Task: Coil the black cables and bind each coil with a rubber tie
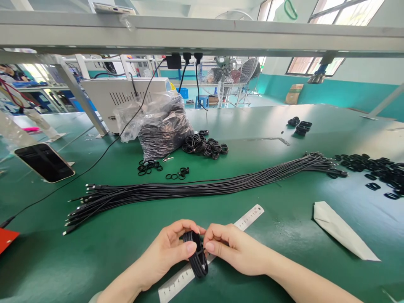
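A coiled black cable (198, 263) is held upright over a steel ruler (176, 284) near the front of the green table. My left hand (172, 248) grips the coil from its left side, thumb in front and fingers behind. On the coil's right side, my right hand (232, 248) pinches a thin black strand or band that crosses the coil; its exact shape is partly hidden by the fingertips. Behind both hands, a long bundle of straight black cables (202, 187) with metal-tipped plugs stretches across the table.
Coiled cables (205, 145) lie beside a plastic bag (164, 130). Small black rings (148, 166) lie left of centre, more black pieces (385, 170) at right. A phone (46, 162) leans at left. A pale folded sheet (344, 229) lies at right. A shelf beam (202, 35) spans above.
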Demonstrator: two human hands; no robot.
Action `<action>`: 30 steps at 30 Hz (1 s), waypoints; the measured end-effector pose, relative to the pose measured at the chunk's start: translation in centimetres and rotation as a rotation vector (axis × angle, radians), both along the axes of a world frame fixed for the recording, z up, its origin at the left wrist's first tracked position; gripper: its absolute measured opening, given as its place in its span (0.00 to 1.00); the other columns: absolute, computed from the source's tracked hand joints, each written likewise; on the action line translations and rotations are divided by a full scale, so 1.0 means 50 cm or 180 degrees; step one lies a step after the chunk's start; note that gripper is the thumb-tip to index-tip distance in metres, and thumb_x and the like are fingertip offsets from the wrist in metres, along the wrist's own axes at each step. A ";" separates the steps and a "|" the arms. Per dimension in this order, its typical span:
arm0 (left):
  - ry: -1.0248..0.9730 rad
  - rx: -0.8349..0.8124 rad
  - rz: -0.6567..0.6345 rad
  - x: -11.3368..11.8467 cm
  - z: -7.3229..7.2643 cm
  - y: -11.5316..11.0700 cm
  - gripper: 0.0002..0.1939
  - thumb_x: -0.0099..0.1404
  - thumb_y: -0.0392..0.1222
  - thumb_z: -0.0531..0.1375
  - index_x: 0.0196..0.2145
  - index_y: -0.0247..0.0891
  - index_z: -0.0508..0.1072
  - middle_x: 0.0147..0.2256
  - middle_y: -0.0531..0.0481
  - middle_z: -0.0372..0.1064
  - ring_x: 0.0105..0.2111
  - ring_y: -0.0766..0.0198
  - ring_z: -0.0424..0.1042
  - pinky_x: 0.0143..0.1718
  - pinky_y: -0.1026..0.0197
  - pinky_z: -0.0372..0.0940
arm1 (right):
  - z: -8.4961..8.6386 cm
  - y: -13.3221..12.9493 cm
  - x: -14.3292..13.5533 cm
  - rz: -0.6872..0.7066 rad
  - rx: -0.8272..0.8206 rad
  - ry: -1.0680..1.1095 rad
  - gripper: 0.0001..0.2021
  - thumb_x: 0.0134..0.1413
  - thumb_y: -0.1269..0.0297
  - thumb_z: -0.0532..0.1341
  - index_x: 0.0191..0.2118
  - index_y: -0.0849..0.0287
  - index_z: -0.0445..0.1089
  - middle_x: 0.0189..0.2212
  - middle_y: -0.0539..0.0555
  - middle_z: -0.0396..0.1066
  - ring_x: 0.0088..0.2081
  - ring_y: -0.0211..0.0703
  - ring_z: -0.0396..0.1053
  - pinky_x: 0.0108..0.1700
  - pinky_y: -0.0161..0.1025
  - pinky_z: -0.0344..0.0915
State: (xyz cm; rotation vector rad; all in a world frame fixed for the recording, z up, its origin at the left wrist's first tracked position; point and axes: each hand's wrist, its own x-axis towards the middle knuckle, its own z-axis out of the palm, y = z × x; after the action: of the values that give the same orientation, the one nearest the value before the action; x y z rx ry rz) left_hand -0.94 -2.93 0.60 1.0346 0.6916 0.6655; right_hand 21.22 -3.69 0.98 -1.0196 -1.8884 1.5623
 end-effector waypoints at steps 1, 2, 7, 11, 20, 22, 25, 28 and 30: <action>-0.0035 -0.0003 0.0020 0.000 0.000 0.000 0.12 0.59 0.40 0.66 0.42 0.40 0.74 0.40 0.48 0.72 0.38 0.62 0.72 0.43 0.58 0.68 | -0.001 0.001 0.001 -0.0030 0.0057 -0.0069 0.17 0.61 0.49 0.55 0.32 0.59 0.65 0.23 0.46 0.61 0.25 0.34 0.54 0.27 0.32 0.52; -0.0071 -0.0017 0.0021 0.000 0.001 0.000 0.12 0.59 0.41 0.66 0.42 0.40 0.75 0.41 0.48 0.72 0.38 0.61 0.73 0.43 0.57 0.68 | -0.001 0.002 0.001 -0.0071 0.0103 -0.0120 0.16 0.61 0.50 0.55 0.32 0.58 0.65 0.23 0.47 0.61 0.25 0.34 0.54 0.27 0.32 0.52; -0.0169 -0.0122 -0.0073 0.003 0.002 -0.001 0.15 0.56 0.44 0.68 0.41 0.41 0.76 0.40 0.47 0.74 0.36 0.58 0.75 0.41 0.53 0.70 | 0.001 0.005 -0.002 -0.0153 -0.0072 -0.0093 0.18 0.59 0.47 0.56 0.31 0.58 0.65 0.22 0.45 0.59 0.24 0.34 0.53 0.26 0.32 0.51; -0.0241 -0.0168 -0.0227 0.001 0.003 -0.004 0.14 0.57 0.44 0.68 0.42 0.41 0.75 0.36 0.47 0.76 0.37 0.56 0.76 0.41 0.54 0.70 | -0.003 0.003 -0.011 -0.0162 -0.0534 0.0415 0.20 0.56 0.44 0.59 0.32 0.59 0.63 0.22 0.45 0.61 0.25 0.34 0.55 0.28 0.33 0.53; -0.0220 -0.0054 0.0125 -0.008 -0.004 0.004 0.13 0.58 0.44 0.67 0.42 0.44 0.74 0.49 0.47 0.71 0.37 0.57 0.76 0.42 0.52 0.71 | -0.017 0.011 -0.008 -0.0775 -0.0504 0.0624 0.18 0.58 0.46 0.58 0.36 0.57 0.61 0.21 0.43 0.57 0.22 0.32 0.54 0.24 0.32 0.51; -0.0111 -0.0020 0.0320 -0.008 -0.005 0.007 0.12 0.61 0.44 0.65 0.43 0.45 0.72 0.50 0.46 0.70 0.40 0.58 0.75 0.43 0.53 0.70 | -0.011 0.007 -0.005 -0.0859 -0.0289 0.0575 0.17 0.60 0.46 0.57 0.36 0.57 0.61 0.22 0.44 0.56 0.24 0.33 0.55 0.26 0.33 0.53; -0.0028 -0.0009 0.0528 -0.006 -0.004 0.008 0.10 0.63 0.44 0.63 0.43 0.44 0.70 0.49 0.45 0.72 0.41 0.59 0.74 0.46 0.52 0.70 | -0.008 -0.002 -0.007 -0.0686 -0.0062 0.0495 0.16 0.58 0.48 0.59 0.38 0.57 0.62 0.23 0.44 0.56 0.26 0.34 0.55 0.29 0.33 0.54; -0.0063 -0.0048 0.0648 0.001 -0.004 0.005 0.10 0.63 0.44 0.63 0.41 0.43 0.69 0.48 0.44 0.74 0.40 0.60 0.75 0.45 0.54 0.70 | -0.016 -0.007 -0.014 -0.0431 -0.0103 0.0480 0.18 0.55 0.50 0.63 0.41 0.56 0.59 0.24 0.43 0.58 0.25 0.34 0.55 0.28 0.33 0.54; -0.0047 -0.0088 0.0772 0.009 -0.005 0.001 0.11 0.62 0.44 0.64 0.40 0.42 0.69 0.47 0.44 0.75 0.39 0.60 0.76 0.44 0.56 0.71 | -0.023 -0.010 -0.021 -0.0389 -0.0163 0.0435 0.20 0.52 0.52 0.65 0.41 0.54 0.55 0.25 0.43 0.60 0.25 0.33 0.56 0.28 0.32 0.54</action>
State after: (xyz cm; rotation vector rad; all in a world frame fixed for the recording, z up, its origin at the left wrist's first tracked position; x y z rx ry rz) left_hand -0.51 -2.87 0.34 0.9272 0.8190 0.8703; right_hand 20.15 -4.19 -0.16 -1.0035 -1.6713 1.5750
